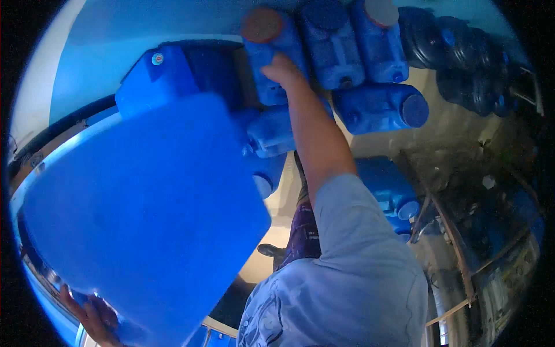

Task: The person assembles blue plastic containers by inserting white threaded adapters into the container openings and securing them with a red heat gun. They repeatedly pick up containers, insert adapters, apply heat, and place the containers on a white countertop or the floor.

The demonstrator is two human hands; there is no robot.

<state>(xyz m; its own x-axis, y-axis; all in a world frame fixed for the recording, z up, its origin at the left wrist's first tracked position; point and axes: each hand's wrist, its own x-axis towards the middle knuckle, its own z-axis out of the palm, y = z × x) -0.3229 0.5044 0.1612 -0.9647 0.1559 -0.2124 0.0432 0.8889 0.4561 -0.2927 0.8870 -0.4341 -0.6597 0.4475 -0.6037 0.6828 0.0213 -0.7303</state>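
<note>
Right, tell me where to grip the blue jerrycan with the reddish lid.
Probably take the blue jerrycan at mid-body, from the near side: its reddish lid sits at the far end, leaving this part uncapped. The right hand curls there, hiding any handle.

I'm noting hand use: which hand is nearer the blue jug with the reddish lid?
Right. The right hand is closed on the blue jug; the left hand is far from it, lower left, at the big blue container's edge.
</note>
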